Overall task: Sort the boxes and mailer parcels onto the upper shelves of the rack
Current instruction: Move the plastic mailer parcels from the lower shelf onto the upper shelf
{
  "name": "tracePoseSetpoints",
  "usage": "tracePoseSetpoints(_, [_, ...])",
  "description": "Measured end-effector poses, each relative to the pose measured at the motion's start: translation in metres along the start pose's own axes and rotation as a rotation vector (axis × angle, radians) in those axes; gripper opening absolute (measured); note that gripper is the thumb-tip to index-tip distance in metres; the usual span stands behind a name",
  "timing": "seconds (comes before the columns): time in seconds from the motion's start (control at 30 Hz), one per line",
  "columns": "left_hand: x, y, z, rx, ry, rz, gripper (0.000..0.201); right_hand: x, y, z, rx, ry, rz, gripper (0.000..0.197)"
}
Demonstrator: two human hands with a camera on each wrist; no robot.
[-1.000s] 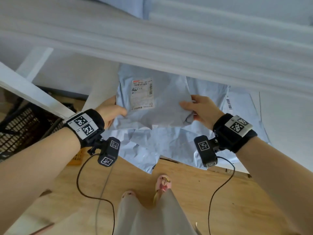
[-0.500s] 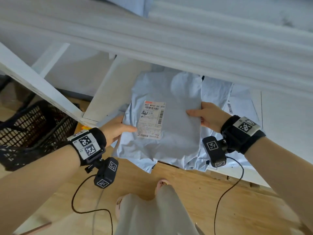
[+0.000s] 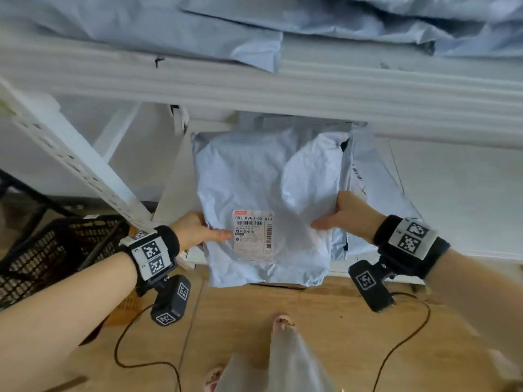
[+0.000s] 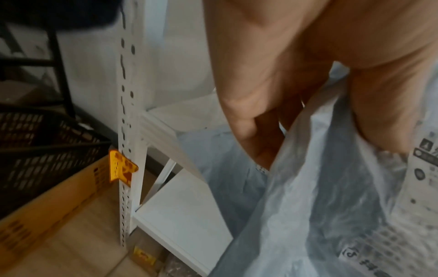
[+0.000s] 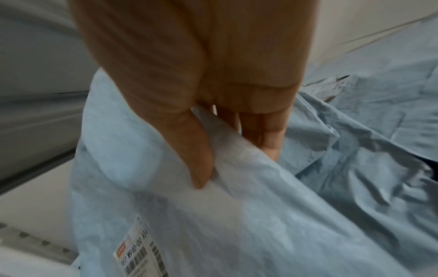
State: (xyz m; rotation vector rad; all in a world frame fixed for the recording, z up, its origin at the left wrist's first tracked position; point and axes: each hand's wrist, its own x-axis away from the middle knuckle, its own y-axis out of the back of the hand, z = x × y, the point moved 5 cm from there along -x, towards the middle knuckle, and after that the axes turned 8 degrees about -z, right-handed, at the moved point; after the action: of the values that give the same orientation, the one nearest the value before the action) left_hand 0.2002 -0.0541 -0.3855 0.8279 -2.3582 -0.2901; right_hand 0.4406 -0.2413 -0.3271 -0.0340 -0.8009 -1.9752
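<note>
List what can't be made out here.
- Small print on the label: head view, too small; both wrist views, blurred.
- Mailer's contents: opaque plastic.
- Left hand fingers: head view, under the mailer.
- Lower mailers: covered by the held one and the shelf beam.

A crumpled pale-blue mailer parcel [image 3: 263,205], label up, overhangs the front edge of the lower shelf [image 3: 452,199].

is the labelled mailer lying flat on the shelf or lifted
Lifted: both the left hand and right hand pinch the mailer, its near edge overhanging the shelf.
</note>
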Motion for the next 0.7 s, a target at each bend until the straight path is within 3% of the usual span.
tracePoseSetpoints(0.37, [0.085,0.045,-0.01,-0.017,-0.303,0.0,0.035,0.111,-0.027,0.042,0.142,0.129,-0.211,0.023])
tracePoseSetpoints(0.53, [0.115,0.075,-0.064,0.005,-0.475,-0.043,0.032,0.149,0.002,0.09,0.085,0.238,-0.341,0.019])
tracePoseSetpoints(0.7, [0.137,0.103,-0.137,0.031,-0.62,-0.072,0.013,0.179,0.051,0.151,0.017,0.375,-0.475,0.034])
